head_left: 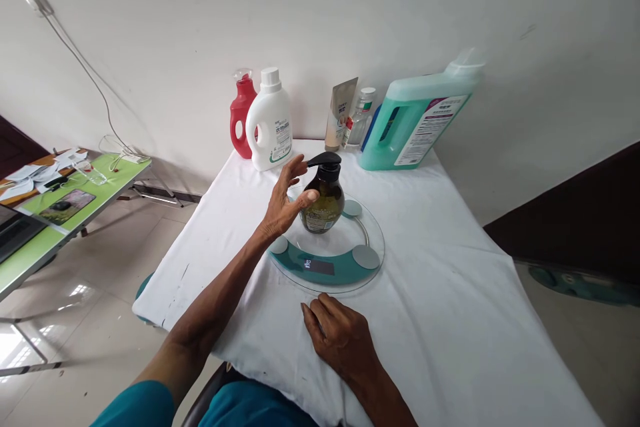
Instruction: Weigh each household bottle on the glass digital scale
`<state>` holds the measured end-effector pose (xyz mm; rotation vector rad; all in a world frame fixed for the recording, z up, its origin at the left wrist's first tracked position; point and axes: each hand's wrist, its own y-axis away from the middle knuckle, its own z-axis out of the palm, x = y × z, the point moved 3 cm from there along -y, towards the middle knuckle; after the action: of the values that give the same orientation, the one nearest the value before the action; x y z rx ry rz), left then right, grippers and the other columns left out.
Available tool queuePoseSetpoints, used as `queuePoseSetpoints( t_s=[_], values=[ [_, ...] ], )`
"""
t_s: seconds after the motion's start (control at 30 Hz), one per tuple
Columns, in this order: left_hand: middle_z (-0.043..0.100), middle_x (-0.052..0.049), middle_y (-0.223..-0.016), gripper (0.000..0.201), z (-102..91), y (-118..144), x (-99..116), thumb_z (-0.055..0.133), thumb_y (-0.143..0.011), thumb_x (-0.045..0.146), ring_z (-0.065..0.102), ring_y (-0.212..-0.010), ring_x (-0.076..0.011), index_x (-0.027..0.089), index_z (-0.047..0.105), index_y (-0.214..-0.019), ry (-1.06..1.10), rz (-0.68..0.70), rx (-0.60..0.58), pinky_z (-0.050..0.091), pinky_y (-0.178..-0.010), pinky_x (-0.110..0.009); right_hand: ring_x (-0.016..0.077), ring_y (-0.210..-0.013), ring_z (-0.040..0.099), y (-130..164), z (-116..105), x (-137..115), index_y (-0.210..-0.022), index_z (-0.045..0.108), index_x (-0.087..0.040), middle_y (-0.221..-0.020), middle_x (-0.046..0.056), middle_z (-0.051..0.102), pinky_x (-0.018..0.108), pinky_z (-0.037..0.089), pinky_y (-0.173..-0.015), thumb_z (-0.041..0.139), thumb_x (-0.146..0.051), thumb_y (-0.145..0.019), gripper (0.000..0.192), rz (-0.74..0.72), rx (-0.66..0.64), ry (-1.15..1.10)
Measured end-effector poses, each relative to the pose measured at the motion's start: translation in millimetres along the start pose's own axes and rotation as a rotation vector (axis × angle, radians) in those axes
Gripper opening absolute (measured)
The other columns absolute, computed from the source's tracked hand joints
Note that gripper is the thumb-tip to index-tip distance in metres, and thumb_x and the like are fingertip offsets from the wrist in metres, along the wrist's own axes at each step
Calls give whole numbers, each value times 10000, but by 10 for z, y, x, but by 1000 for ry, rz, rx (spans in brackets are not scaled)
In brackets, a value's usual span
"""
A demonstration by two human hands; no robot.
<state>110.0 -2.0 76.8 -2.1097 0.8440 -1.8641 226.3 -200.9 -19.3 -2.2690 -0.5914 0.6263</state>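
1. Weighing step, by the look: pump bottle [323,199] upright on the scale [327,267].
2. Left hand [286,200] spread open, thumb touching bottle, gripping nothing.
3. Right hand [340,333] loosely curled, empty, on counter [450,280] just before the scale.
4. Next, likely: clear release, steady reading.

My left hand [284,203] is spread open beside the brown pump bottle [323,200], thumb just touching its side, fingers fanned toward the black pump head (not gripping). The bottle stands upright on a round glass scale [345,260] with a teal band, on the white cloth of the table [440,267]. My right hand [340,333] rests loosely curled on the cloth at the scale's 6 o'clock. At 12 o'clock, along the wall, stand a red bottle [241,117], a white detergent bottle [271,121] and a large green jug [415,121].
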Motion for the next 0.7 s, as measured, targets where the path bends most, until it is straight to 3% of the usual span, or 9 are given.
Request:
queuePoseSetpoints(
  t_s=[0.3,0.7],
  values=[
    [598,-184,-1529,903,54,-24,-21,636,-873,815,559,-1447,-380,243,483,-1555,35,4,0,438,-1180,-554,111,-548,427,-6,6,7,-686,516,-218,-643,-36,486,293,332,-541,558,-106,-1052,384,2,-13,-12],
    [638,-163,-1491,923,133,-33,-20,766,-775,798,560,-1437,-407,247,540,-1480,70,-23,-67,430,-1211,-574,103,-538,439,27,23,22,-690,506,-223,-646,-39,482,284,333,-541,555,-101,-1048,382,27,-26,-27]
  ],
)
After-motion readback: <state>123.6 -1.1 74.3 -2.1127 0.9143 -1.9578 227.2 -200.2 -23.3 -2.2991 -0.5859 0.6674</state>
